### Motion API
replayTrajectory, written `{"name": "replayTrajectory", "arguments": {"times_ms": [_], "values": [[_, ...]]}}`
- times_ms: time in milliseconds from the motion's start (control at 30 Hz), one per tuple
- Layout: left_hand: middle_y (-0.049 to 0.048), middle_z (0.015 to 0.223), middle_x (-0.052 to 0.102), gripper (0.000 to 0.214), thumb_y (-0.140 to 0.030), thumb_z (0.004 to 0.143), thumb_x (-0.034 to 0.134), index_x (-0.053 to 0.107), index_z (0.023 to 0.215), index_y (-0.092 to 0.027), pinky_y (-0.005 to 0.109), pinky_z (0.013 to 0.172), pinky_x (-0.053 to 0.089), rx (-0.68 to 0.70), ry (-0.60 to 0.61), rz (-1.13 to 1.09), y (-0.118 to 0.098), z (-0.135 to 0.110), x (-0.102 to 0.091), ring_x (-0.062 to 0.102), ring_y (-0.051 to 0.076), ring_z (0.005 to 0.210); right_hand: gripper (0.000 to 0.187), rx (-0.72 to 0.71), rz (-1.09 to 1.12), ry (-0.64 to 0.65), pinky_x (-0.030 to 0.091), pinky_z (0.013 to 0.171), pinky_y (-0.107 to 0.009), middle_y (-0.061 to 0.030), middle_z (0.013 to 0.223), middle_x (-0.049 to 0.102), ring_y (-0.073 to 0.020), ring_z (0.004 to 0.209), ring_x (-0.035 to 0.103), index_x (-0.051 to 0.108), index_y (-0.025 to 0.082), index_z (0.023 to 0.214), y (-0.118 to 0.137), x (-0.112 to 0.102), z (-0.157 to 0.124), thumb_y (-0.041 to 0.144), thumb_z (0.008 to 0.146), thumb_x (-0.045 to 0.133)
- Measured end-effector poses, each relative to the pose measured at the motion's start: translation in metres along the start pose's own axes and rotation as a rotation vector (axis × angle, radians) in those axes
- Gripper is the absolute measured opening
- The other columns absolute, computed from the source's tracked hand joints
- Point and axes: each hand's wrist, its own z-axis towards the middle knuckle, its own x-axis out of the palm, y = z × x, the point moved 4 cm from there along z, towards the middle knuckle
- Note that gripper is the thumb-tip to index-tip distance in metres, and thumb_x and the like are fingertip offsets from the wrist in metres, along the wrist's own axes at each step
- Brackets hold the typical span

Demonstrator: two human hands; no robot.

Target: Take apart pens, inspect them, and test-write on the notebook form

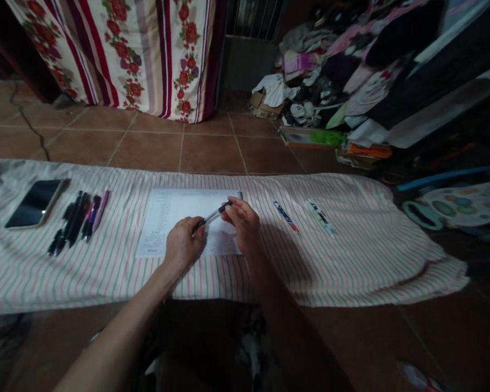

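Forearms [126,318] led to left hand [183,239] and right hand [247,220], whose fingers [236,208] pinched opposite ends of a pen [211,216]; paper [183,206] lay beneath them

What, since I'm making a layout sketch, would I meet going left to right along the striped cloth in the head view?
Phone → group of pens → left hand → held pen → right hand → slim blue-and-red item → slim white-and-dark item.
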Motion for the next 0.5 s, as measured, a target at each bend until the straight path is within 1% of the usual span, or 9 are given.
{"name": "replayTrajectory", "arguments": {"times_ms": [200, 300, 500], "values": [[0.0057, 0.088, 0.066, 0.024, -0.023, 0.085, 0.047, 0.064, 0.101, -0.018, 0.029, 0.076, 0.045, 0.027, -0.009, -0.051, -0.0015, -0.0006, 0.0009, 0.06, 0.019, 0.085, 0.039, 0.003, -0.024, 0.005, 0.056, 0.066, -0.028, -0.0035, 0.089, 0.067, -0.0151, 0.075, 0.066, 0.062, 0.018, 0.099, 0.0019, -0.0016, -0.0012, 0.036, 0.066, 0.071], [0.0057, 0.086, 0.066, 0.022, -0.02, 0.084, 0.047, 0.064, 0.098, -0.018, 0.029, 0.074, 0.045, 0.029, -0.006, -0.067, -0.0012, 0.0002, 0.0025, 0.06, 0.018, 0.082, 0.039, -0.008, -0.024, 0.026, 0.057, 0.066, -0.029, -0.0035, 0.089, 0.066, -0.0154, 0.075, 0.067, 0.061, 0.018, 0.1, 0.0012, -0.0023, -0.0006, 0.036, 0.067, 0.072], [0.0048, 0.082, 0.066, 0.02, -0.019, 0.084, 0.048, 0.066, 0.093, -0.019, 0.028, 0.071, 0.044, 0.015, 0.023, -0.05, -0.0038, 0.0016, 0.0017, 0.059, 0.018, 0.08, 0.042, 0.004, -0.006, 0.018, 0.056, 0.062, -0.028, -0.0051, 0.089, 0.069, -0.0158, 0.072, 0.067, 0.06, 0.017, 0.099, 0.0019, -0.0017, -0.001, 0.036, 0.064, 0.074]]}}
